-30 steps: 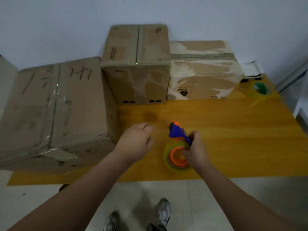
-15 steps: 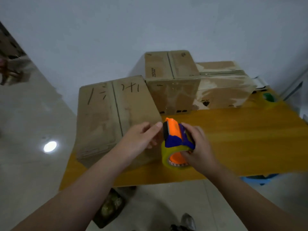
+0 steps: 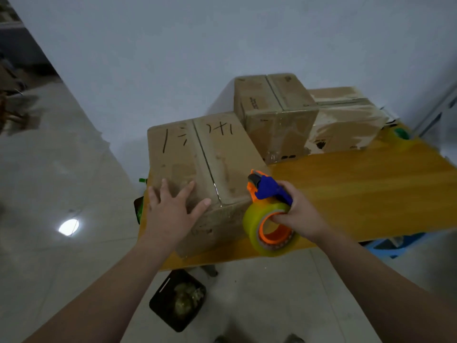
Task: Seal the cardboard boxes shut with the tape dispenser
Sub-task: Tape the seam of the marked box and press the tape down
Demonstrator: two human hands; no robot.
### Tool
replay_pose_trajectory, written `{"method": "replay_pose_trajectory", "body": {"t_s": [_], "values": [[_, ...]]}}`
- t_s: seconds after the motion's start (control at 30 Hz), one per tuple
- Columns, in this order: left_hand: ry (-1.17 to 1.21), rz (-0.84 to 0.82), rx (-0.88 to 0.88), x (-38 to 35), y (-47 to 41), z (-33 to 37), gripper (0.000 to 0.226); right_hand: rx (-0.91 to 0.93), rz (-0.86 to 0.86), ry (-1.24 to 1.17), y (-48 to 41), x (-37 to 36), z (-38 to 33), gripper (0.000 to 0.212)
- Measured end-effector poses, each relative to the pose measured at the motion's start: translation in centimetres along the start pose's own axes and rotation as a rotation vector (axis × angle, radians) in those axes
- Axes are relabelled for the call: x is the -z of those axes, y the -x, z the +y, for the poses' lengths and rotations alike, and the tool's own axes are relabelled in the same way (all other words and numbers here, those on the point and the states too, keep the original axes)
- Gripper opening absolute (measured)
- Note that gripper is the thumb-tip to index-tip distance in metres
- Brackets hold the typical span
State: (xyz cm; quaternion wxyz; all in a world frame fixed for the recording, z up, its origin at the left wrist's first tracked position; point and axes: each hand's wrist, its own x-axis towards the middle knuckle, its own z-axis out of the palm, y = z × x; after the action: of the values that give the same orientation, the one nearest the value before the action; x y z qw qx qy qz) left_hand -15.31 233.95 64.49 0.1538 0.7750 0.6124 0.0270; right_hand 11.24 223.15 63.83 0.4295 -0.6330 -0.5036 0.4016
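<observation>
Resting flat on the near cardboard box (image 3: 197, 164), the left hand (image 3: 170, 214) has fingers (image 3: 189, 190) spread, released; the right hand (image 3: 300, 215) grasps the tape dispenser (image 3: 262, 219) at the box's near right corner, above the bench (image 3: 358, 189).

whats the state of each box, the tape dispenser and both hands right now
near box, flaps shut
middle box, flaps shut, taped
far box, flaps shut, taped
tape dispenser, held at near box's right front corner
left hand, flat on near box
right hand, grips tape dispenser

near box (image 3: 197, 167) on table (image 3: 371, 184) | two boxes (image 3: 274, 112) behind it
</observation>
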Motion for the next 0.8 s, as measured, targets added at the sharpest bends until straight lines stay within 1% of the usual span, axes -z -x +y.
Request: {"method": "replay_pose_trajectory", "body": {"t_s": [0.17, 0.3, 0.4, 0.47, 0.53, 0.63, 0.73, 0.8], "values": [[0.002, 0.026, 0.005, -0.1, 3.1, 0.9, 0.093, -0.005, 0.009, -0.003, 2.2, -0.4, -0.6, 0.067], [-0.008, 0.036, -0.012, -1.3, 5.7, 2.6, 0.101, -0.031, 0.001, 0.008, 5.1, 1.6, 0.2, 0.066], [-0.063, -0.012, -0.068, -2.7, 7.7, 5.4, 0.11, -0.079, 0.017, 0.006, 7.9, 4.6, 1.0, 0.065], [-0.103, -0.063, -0.124, -3.4, 8.1, 7.8, 0.111, -0.126, 0.038, 0.008, 9.5, 6.9, 1.7, 0.065], [-0.105, -0.104, -0.202, -3.9, 7.6, 10.2, 0.101, -0.169, 0.078, 0.019, 10.6, 9.2, 2.2, 0.065], [-0.024, -0.159, -0.326, -4.2, 6.1, 13.8, 0.084, -0.172, 0.167, 0.063, 11.1, 12.1, 2.2, 0.065], [0.029, -0.209, -0.413, -4.3, 4.2, 17.0, 0.073, -0.073, 0.257, 0.216, 10.7, 14.0, 1.9, 0.071], [0.051, -0.239, -0.422, -4.5, 3.0, 18.5, 0.071, 0.019, 0.287, 0.303, 10.5, 14.9, 1.8, 0.072]]}}
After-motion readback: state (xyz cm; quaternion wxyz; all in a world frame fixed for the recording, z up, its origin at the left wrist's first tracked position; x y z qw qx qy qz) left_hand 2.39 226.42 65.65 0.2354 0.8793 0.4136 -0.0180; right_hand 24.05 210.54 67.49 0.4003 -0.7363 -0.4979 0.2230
